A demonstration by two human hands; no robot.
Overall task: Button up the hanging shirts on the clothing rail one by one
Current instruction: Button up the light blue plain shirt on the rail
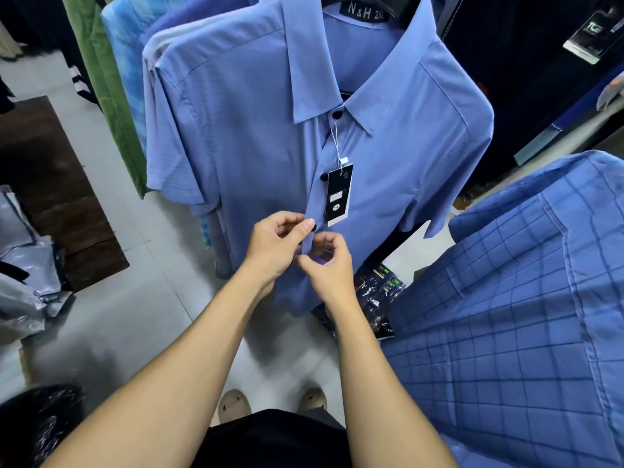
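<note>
Two black buttons (323, 177) are fastened on the shirt (256, 136) hanging straight before me. Its top is cut off by the frame edge, and my wrists hide the lower placket (312, 204). Whether the third button (313, 227) is through its hole, I cannot tell. My left hand (277, 246) pinches the placket at that button; my right hand (328, 265) curls round the cloth just below.
</note>
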